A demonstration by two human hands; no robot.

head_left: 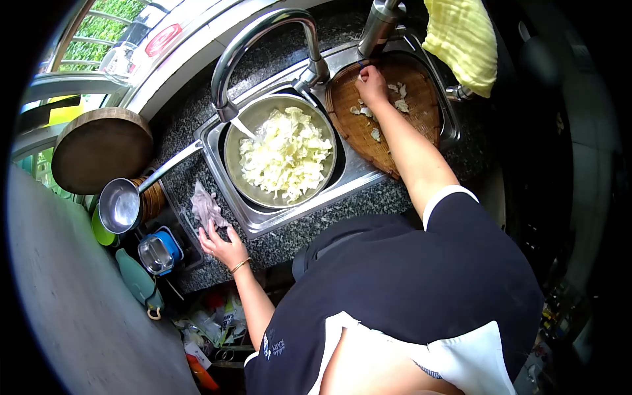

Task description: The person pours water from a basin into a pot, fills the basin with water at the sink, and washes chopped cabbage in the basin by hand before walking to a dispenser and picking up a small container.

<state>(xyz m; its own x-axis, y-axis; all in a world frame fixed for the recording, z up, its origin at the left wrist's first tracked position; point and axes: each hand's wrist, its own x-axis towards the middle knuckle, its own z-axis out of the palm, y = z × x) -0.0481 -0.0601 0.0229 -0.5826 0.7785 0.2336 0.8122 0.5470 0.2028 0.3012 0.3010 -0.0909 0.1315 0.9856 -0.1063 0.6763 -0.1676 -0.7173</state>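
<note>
My left hand (pixel 224 246), with a bangle on the wrist, is open with its fingers spread. Its fingertips are at the lower edge of a crumpled pale pink cloth (pixel 207 205) on the counter. Over the right sink, my right hand (pixel 372 85) is closed at the far part of a brown woven bamboo basket (pixel 418 79); what its fingers hold is hidden. Several pale leaf scraps (pixel 401 105) lie in the basket. In the left sink, a metal basin (pixel 230 155) holds chopped cabbage (pixel 286 155), and water runs into it from the curved faucet (pixel 227 72).
Left of the sink are a long-handled saucepan (pixel 120 205), a round wooden board (pixel 102 151) standing upright and a blue-rimmed container (pixel 160 251). A yellow cloth (pixel 463 43) hangs at the upper right. The granite counter (pixel 316 224) edge runs before my body.
</note>
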